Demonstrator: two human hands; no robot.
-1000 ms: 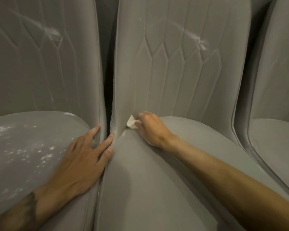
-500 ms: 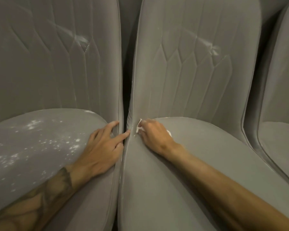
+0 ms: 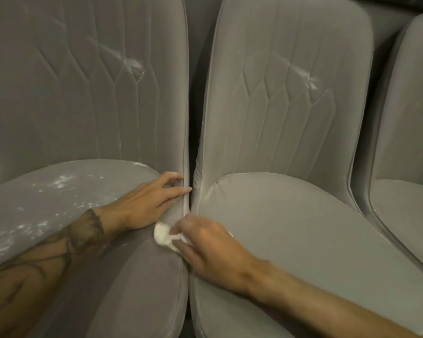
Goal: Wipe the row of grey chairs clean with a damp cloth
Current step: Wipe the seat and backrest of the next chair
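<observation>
Pinching the white cloth (image 3: 163, 236) at lower centre of the frame, over the gap between the speckled left seat (image 3: 59, 198) and the middle seat (image 3: 291, 228), the right hand (image 3: 213, 247) probably needed firm strokes along that seam while the flat, open left hand (image 3: 147, 206) braced the left seat.

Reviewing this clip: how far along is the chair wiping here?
Looks done: the middle chair's seat shows no specks. In hand: the right hand grips the white cloth at the gap between two seats, the left hand resting on the left chair's seat. Left: white specks there, plus smears on the left backrest and middle backrest.
</observation>
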